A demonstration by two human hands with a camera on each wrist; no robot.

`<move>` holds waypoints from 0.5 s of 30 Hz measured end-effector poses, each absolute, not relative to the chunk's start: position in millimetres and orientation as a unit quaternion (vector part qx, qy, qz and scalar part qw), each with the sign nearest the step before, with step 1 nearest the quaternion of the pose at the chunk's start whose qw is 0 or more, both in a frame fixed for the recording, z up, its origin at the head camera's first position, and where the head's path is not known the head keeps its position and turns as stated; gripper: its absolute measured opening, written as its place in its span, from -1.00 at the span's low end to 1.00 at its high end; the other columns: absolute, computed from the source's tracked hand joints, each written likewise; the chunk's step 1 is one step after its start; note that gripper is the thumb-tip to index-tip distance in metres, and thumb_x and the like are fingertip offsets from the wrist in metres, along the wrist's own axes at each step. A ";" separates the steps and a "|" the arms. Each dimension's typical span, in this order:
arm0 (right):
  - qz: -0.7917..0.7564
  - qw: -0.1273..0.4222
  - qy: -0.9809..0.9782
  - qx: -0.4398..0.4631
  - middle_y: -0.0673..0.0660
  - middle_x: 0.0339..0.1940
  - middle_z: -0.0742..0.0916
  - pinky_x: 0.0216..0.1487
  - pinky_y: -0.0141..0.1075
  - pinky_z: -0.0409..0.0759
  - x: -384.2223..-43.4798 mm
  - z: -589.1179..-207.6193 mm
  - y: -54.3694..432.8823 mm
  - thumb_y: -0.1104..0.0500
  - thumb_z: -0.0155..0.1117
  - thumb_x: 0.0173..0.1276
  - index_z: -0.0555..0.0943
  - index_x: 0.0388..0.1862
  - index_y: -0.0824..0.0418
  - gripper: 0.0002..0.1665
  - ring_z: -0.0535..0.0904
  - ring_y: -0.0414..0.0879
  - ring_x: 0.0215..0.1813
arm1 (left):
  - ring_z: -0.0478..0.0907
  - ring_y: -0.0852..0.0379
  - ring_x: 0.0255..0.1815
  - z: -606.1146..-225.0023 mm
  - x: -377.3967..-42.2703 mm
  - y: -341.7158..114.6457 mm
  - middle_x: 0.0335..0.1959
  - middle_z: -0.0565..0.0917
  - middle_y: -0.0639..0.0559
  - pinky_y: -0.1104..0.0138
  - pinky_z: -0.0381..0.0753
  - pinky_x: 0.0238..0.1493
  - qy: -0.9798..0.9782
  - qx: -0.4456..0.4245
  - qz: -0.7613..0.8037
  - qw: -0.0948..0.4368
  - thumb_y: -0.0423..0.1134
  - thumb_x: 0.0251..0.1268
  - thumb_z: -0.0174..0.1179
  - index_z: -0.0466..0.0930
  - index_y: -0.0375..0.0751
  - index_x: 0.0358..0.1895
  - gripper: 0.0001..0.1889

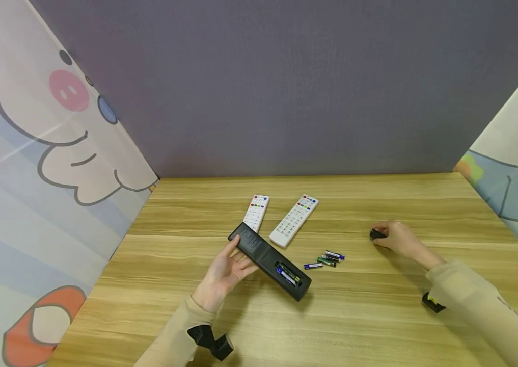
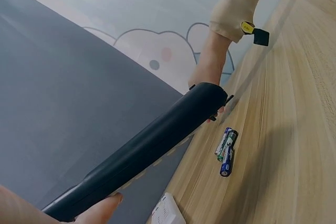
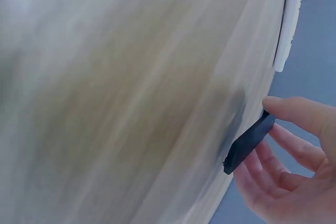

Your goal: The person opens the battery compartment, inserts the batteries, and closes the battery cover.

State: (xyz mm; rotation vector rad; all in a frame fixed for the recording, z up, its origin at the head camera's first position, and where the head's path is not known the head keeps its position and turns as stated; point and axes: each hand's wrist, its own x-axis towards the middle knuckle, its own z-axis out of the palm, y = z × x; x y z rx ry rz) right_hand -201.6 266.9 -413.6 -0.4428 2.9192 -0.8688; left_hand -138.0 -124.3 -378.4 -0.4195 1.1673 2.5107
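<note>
Apart, black remote point(image 1: 268, 258), cover point(image 3: 249, 142), tabletop point(image 1: 352, 229) between

The black remote point(image 1: 261, 250) slants at lower centre, back upward, two batteries point(image 1: 287, 276) exposed inside; a black cover point(image 1: 377, 234), centre right.

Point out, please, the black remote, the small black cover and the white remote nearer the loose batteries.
Black remote point(image 1: 269, 260): head view, middle of its back.
Small black cover point(image 3: 249, 142): right wrist view, middle of its visible face.
White remote point(image 1: 293, 220): head view, on its keypad.
</note>
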 end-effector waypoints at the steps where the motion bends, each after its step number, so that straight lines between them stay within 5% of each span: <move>1: -0.282 0.026 0.949 -0.142 0.42 -0.30 0.61 -0.30 0.00 0.56 -201.1 -413.3 265.8 0.32 0.26 0.06 0.48 -0.12 0.55 -0.58 0.52 0.21 -0.27 | 0.49 -0.09 -0.05 -382.7 -139.9 -126.9 -0.16 0.52 -0.12 -0.11 0.21 0.20 0.400 -0.142 0.887 0.180 -0.11 0.31 -0.05 0.25 -0.17 0.10 -0.64; 6: -0.298 0.011 0.945 -0.134 0.35 -0.35 0.62 -0.38 -0.10 0.58 -196.9 -411.3 259.3 0.29 0.28 0.07 0.49 -0.12 0.53 -0.58 0.54 0.13 -0.31 | 0.41 -0.14 0.08 -398.2 -144.4 -134.4 -0.05 0.49 -0.16 -0.06 0.28 0.18 0.375 -0.088 0.900 0.204 -0.05 0.22 0.07 0.32 -0.14 0.07 -0.59; 15: -0.329 -0.017 0.936 -0.125 0.38 -0.26 0.59 -0.46 -0.23 0.60 -187.6 -407.1 245.2 0.30 0.29 0.08 0.45 -0.06 0.53 -0.53 0.53 0.17 -0.27 | 0.53 -0.05 -0.15 -374.4 -138.4 -122.9 -0.21 0.53 -0.12 -0.09 0.18 0.22 0.394 -0.147 0.890 0.176 -0.12 0.33 -0.08 0.27 -0.16 0.01 -0.72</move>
